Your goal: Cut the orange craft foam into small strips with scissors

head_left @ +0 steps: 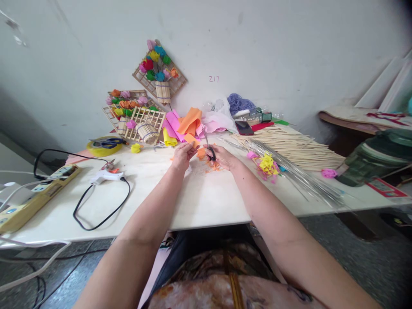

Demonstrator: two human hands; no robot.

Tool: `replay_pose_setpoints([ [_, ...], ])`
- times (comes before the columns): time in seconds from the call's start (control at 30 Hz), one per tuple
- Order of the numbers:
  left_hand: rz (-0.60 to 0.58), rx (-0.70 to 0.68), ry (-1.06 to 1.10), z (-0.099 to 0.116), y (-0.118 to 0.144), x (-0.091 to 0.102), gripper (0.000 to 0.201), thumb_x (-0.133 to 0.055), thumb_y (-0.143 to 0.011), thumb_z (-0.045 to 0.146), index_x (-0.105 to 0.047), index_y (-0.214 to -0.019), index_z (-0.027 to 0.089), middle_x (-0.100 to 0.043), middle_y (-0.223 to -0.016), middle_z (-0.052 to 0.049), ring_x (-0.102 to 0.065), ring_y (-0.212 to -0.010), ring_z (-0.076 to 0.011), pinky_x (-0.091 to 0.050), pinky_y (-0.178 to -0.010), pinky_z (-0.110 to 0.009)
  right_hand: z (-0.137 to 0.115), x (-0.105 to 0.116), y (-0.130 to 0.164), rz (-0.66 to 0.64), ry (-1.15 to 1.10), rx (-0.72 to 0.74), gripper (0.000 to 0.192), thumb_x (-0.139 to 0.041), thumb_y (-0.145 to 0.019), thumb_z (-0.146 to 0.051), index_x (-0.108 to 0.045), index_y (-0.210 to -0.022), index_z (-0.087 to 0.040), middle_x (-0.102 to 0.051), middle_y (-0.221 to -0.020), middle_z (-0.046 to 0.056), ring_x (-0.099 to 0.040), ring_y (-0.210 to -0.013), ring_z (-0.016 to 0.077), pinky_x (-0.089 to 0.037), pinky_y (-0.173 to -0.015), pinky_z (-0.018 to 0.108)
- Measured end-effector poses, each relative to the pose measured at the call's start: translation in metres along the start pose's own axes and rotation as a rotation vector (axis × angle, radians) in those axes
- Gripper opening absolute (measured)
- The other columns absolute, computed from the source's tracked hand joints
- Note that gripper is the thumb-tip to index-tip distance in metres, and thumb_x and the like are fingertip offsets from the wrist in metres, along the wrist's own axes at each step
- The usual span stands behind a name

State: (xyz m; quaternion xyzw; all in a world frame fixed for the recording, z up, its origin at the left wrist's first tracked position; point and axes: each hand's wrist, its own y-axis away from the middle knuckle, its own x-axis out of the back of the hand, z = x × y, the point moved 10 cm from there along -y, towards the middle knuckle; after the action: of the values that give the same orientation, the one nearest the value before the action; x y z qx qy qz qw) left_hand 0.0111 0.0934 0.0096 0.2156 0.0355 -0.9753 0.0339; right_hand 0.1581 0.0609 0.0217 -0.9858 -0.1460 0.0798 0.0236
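Observation:
My left hand is closed, pinching a small piece of orange crepe paper that stands up from the fingertips. In my right hand is a pair of scissors; the fingers wrap its black handles and the blades point up and away from me. Beneath and between the hands, orange paper scraps are scattered on the white table. Just beyond them lie an orange crepe paper roll, a pink one and a yellow one.
Bamboo lattice panels with paper flowers lean at the back left. A glue gun and a power strip lie left. To the right are bamboo sticks, metal wires, yellow paper bits, a phone and a green jar.

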Motion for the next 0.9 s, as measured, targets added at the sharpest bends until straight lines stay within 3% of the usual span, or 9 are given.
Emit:
replay_pose_setpoints([
  [0.17, 0.054, 0.015, 0.087, 0.0, -0.001, 0.004, 0.026, -0.08, -0.07, 0.028, -0.056, -0.075, 0.019, -0.064, -0.066, 0.001, -0.075, -0.091, -0.0185, -0.055, -0.078, -0.024, 0.006, -0.005, 0.001, -0.03, 0.115, -0.018, 0.029, -0.069, -0.085, -0.044, -0.058, -0.079, -0.017, -0.054, -0.056, -0.004, -0.041, -0.041, 0.0063, -0.027, -0.032, 0.017],
  [0.3, 0.099, 0.04, 0.132, -0.002, -0.003, 0.008, 0.016, -0.074, -0.074, 0.022, -0.058, -0.079, 0.019, -0.07, -0.072, -0.001, -0.075, -0.097, -0.0193, -0.055, -0.081, -0.025, 0.011, -0.014, 0.005, -0.048, 0.127, -0.055, 0.031, -0.075, -0.079, -0.044, -0.059, -0.079, -0.018, -0.056, -0.061, -0.003, -0.049, -0.042, 0.0074, -0.024, -0.03, 0.016],
  [0.47, 0.091, 0.004, 0.085, -0.003, -0.009, 0.01, 0.02, -0.076, -0.072, 0.027, -0.059, -0.081, 0.02, -0.074, -0.081, -0.004, -0.073, -0.102, -0.0213, -0.055, -0.087, -0.029, 0.014, -0.02, 0.006, -0.055, 0.135, -0.046, 0.03, -0.075, -0.079, -0.043, -0.061, -0.082, -0.018, -0.058, -0.065, -0.003, -0.053, -0.045, 0.0076, -0.026, -0.031, 0.015],
  [0.73, 0.162, 0.076, 0.289, -0.011, -0.001, 0.008, 0.01, -0.066, -0.08, 0.011, -0.061, -0.078, 0.019, -0.072, -0.072, -0.001, -0.074, -0.081, -0.0144, -0.056, -0.088, -0.026, 0.018, -0.022, 0.004, -0.046, 0.147, -0.056, 0.029, -0.073, -0.082, -0.043, -0.058, -0.08, -0.017, -0.056, -0.063, -0.004, -0.05, -0.043, 0.0058, -0.028, -0.032, 0.015],
  [0.9, 0.186, 0.123, 0.363, -0.012, 0.005, 0.004, 0.013, -0.06, -0.086, 0.006, -0.062, -0.077, 0.016, -0.071, -0.068, 0.0, -0.072, -0.071, -0.0113, -0.055, -0.088, -0.025, 0.015, -0.025, 0.008, -0.038, 0.137, -0.067, 0.028, -0.071, -0.085, -0.038, -0.054, -0.076, -0.017, -0.053, -0.061, -0.005, -0.048, -0.043, 0.0051, -0.028, -0.033, 0.015],
])
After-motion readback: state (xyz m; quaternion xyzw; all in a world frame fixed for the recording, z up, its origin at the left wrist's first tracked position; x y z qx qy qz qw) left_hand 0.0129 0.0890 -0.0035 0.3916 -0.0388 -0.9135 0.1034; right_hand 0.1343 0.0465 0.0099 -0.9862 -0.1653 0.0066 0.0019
